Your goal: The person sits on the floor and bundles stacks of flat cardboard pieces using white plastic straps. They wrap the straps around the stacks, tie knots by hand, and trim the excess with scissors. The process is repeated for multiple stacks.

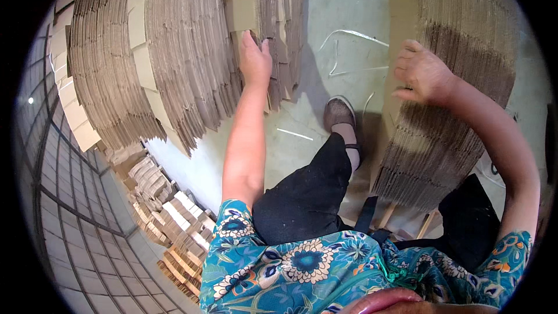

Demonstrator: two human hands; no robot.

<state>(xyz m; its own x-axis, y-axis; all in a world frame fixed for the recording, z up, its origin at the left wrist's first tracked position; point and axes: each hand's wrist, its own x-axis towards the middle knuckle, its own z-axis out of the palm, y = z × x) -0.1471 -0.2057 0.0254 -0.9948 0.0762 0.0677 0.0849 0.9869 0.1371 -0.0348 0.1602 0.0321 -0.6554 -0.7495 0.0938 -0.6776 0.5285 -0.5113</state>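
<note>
My left hand (256, 61) reaches to a tall stack of flat brown cardboard sheets (279, 35) on the left. Its thumb and fingers are apart, at the face of a smooth tan sheet (241, 9); whether they touch it I cannot tell. On the other side, my right hand (425, 74) is over the left face of another long cardboard stack (447, 134). The fingers there are half curled, with the thumb apart from them and nothing visible between.
More cardboard stacks (107, 58) stand farther left, with piled bundles (174, 215) behind. White strap pieces (295, 134) lie on the pale floor (343, 17) between the stacks. My shoe (339, 113) is beside the right stack, which has wooden slats (426, 225) at its near end.
</note>
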